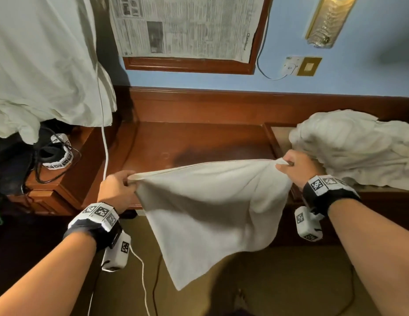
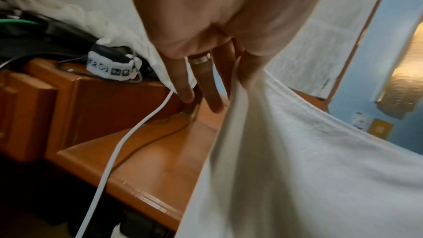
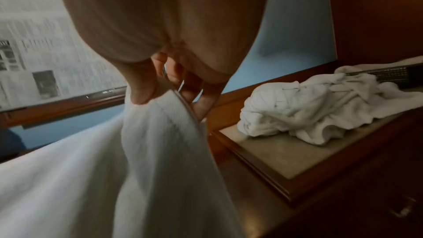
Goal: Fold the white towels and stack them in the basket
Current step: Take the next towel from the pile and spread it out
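Observation:
A white towel (image 1: 205, 210) hangs stretched between my two hands in front of the wooden desk (image 1: 199, 142). My left hand (image 1: 118, 185) pinches its left top corner; in the left wrist view the towel (image 2: 309, 160) runs from thumb and forefinger while the other fingers (image 2: 206, 88) point down. My right hand (image 1: 297, 166) pinches the right top corner, with the thumb (image 3: 140, 86) pressed on the towel (image 3: 137, 169). A heap of crumpled white towels (image 1: 354, 149) (image 3: 309, 108) lies on the raised surface at right. A dark basket rim (image 3: 393, 75) shows behind that heap.
A white cable (image 1: 105, 144) hangs down over the desk's left end. A side cabinet (image 1: 55, 179) at left carries a marker band (image 1: 61, 153) and black cords. A white sheet (image 1: 43, 65) hangs at upper left. Newspaper (image 1: 187, 26) covers a framed panel on the blue wall.

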A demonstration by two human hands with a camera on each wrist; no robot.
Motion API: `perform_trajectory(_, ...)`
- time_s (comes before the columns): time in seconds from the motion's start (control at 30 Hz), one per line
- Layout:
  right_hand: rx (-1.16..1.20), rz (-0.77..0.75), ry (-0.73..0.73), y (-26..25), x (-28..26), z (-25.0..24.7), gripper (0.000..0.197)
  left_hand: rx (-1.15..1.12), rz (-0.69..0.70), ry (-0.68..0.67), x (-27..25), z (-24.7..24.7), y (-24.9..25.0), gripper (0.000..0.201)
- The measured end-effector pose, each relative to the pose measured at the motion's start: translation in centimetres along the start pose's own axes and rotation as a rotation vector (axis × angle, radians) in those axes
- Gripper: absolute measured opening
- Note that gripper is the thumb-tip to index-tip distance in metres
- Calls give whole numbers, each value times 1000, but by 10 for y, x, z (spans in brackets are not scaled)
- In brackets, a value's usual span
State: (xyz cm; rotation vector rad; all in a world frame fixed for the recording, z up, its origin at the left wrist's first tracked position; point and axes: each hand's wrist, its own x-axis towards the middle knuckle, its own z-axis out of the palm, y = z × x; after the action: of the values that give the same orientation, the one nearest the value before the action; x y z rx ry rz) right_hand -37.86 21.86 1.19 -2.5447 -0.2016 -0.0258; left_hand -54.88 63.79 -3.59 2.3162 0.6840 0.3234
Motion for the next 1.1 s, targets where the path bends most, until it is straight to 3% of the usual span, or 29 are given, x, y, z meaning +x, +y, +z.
perform_trajectory(0.13,-53,82,-30,49,-17,17,18,18,-224,17,4,14,-36,19)
perform_trajectory(0.27,-101,253,74,88,-40,30,12,34,-406,81,1,17,-66,26)
perform_trajectory(0.47,-135,472,172,109,-56,32,2,-197,-637,218,5,-1,-87,29)
perform_trajectory(0.53,-102,514,235,103,-55,27,4,-399,-642,216,6,-1,-79,19)
perform_trajectory(0.63,83,556,442,91,-50,22,18,-689,-616,241,8,3,-57,20)
perform_trajectory(0.77,479,608,667,67,-42,15,30,-901,-514,400,18,6,-34,19)
perform_trajectory(0.9,807,655,708,57,-21,10,40,-1002,-497,462,25,10,-11,18)
perform_trajectory(1.0,880,641,756,53,6,6,36,-1049,-457,585,37,10,9,22)
perform_trajectory(1.1,946,631,763,37,39,-3,33,-1104,-431,596,63,6,29,25)
